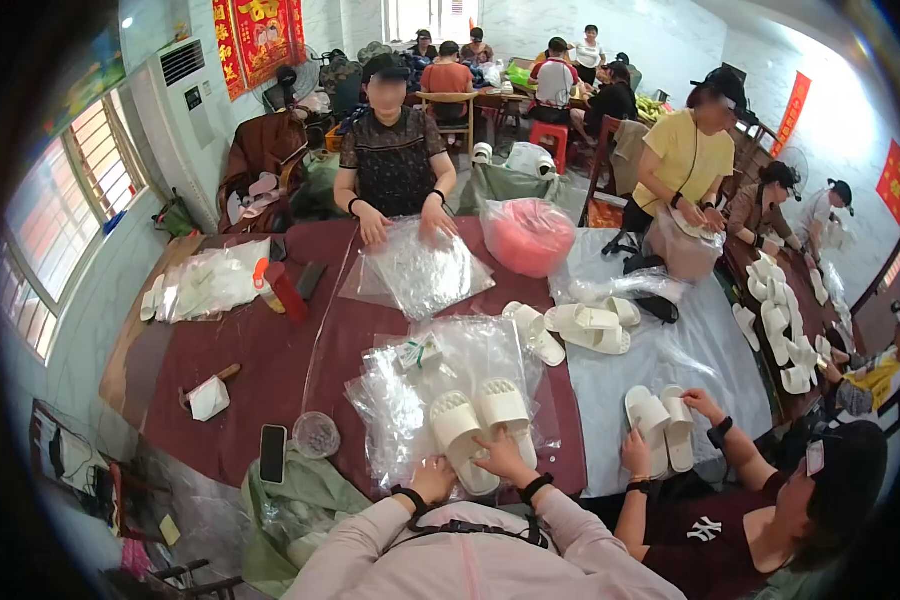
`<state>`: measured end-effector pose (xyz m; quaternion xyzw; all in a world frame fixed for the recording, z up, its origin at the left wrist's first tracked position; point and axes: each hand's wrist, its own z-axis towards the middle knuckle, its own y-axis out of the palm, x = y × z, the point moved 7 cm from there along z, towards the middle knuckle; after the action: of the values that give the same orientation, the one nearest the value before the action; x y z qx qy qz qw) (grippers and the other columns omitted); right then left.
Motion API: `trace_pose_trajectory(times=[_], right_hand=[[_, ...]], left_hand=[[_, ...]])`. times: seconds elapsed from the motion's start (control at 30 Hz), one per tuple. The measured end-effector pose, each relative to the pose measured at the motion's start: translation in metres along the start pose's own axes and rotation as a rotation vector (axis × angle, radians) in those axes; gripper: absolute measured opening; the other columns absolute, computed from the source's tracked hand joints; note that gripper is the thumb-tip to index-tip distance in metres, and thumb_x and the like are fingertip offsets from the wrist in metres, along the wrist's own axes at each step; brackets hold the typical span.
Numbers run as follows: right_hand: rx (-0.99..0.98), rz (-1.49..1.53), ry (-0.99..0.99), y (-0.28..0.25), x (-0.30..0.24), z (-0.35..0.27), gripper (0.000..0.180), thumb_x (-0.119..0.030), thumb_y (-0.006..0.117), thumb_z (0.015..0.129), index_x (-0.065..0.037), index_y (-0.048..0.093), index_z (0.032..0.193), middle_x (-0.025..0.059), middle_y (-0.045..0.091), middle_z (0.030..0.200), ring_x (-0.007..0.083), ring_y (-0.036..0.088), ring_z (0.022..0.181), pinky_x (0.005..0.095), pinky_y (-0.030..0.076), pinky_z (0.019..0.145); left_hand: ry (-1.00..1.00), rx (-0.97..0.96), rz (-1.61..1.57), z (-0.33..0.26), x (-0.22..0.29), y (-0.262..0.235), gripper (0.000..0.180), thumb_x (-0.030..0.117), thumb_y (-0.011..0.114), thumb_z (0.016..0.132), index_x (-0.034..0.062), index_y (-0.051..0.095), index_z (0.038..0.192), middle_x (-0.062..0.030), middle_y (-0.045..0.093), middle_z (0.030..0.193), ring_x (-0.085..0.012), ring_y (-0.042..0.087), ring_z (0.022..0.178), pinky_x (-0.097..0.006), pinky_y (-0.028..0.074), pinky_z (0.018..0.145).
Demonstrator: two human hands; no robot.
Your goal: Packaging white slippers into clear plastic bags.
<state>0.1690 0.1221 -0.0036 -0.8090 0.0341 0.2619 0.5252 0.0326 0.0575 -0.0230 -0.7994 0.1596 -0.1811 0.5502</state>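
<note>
Maroon table (pixel 270 370) under clear bags (pixel 410 400); both hands, left hand (pixel 435 480) and right hand (pixel 500 455), grip white slippers (pixel 475 420) at their heels; likely light, soft foam.

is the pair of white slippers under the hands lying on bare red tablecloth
No, the white slippers lie on a stack of clear plastic bags that covers the red tablecloth there.

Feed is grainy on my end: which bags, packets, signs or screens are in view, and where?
Clear plastic bags: crinkled pile under the white slippers.
Small packet: white and green, on that pile.
Phone: black slab, dark screen, table's near left.
Pink bag: bulging, far side.
Red hangings: back wall, gold marks.
</note>
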Motion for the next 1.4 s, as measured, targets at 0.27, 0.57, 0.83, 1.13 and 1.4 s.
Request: trace_pose_trajectory(times=[0.27, 0.57, 0.83, 1.13, 1.4], right_hand=[[0.233, 0.075, 0.007, -0.024, 0.002, 0.03, 0.052, -0.038, 0.061, 0.072, -0.002, 0.053, 0.108, 0.0245, 0.053, 0.107, 0.0386, 0.045, 0.107, 0.0486, 0.027, 0.096], [0.695, 0.808, 0.064, -0.114, 0.048, -0.037, 0.034, -0.015, 0.06, 0.077, 0.002, 0.055, 0.106, 0.0122, 0.06, 0.095, 0.0201, 0.055, 0.087, 0.0301, 0.043, 0.075], [-0.155, 1.105, -0.079, -0.086, 0.013, -0.085, 0.037, -0.007, 0.062, 0.076, 0.002, 0.055, 0.112, 0.0023, 0.06, 0.1, 0.0101, 0.053, 0.09, 0.0257, 0.043, 0.08], [-0.471, 1.278, -0.107, -0.038, -0.006, -0.092, 0.036, -0.014, 0.056, 0.083, 0.002, 0.054, 0.114, 0.0033, 0.057, 0.111, 0.0103, 0.051, 0.1, 0.0238, 0.036, 0.091], [-0.239, 1.109, 0.084, -0.045, 0.017, -0.095, 0.036, -0.017, 0.054, 0.085, 0.003, 0.053, 0.115, 0.0028, 0.058, 0.107, 0.0104, 0.052, 0.095, 0.0237, 0.039, 0.085]], left_hand=[[0.071, -0.049, -0.091, -0.003, -0.009, -0.003, 0.055, 0.049, 0.054, 0.076, 0.0336, 0.041, 0.128, -0.0165, 0.029, 0.135, -0.0396, 0.043, 0.108, -0.049, 0.036, 0.089], [0.094, 0.002, -0.027, -0.003, -0.004, -0.027, 0.047, 0.049, 0.049, 0.079, 0.0287, 0.048, 0.122, -0.015, 0.032, 0.134, -0.0386, 0.045, 0.105, -0.049, 0.037, 0.089], [0.164, 0.277, -0.129, 0.037, 0.002, -0.038, 0.032, 0.031, 0.051, 0.078, 0.0147, 0.057, 0.105, -0.0128, 0.047, 0.114, -0.0305, 0.047, 0.103, -0.046, 0.036, 0.083], [0.146, 0.238, -0.554, 0.037, -0.016, -0.007, 0.046, 0.034, 0.051, 0.08, 0.0124, 0.048, 0.121, -0.0162, 0.045, 0.123, -0.0329, 0.041, 0.114, -0.043, 0.032, 0.093], [0.093, 0.212, -0.368, 0.041, -0.006, -0.044, 0.033, 0.021, 0.051, 0.08, 0.0125, 0.054, 0.112, -0.0073, 0.057, 0.104, -0.0286, 0.051, 0.094, -0.041, 0.042, 0.08]])
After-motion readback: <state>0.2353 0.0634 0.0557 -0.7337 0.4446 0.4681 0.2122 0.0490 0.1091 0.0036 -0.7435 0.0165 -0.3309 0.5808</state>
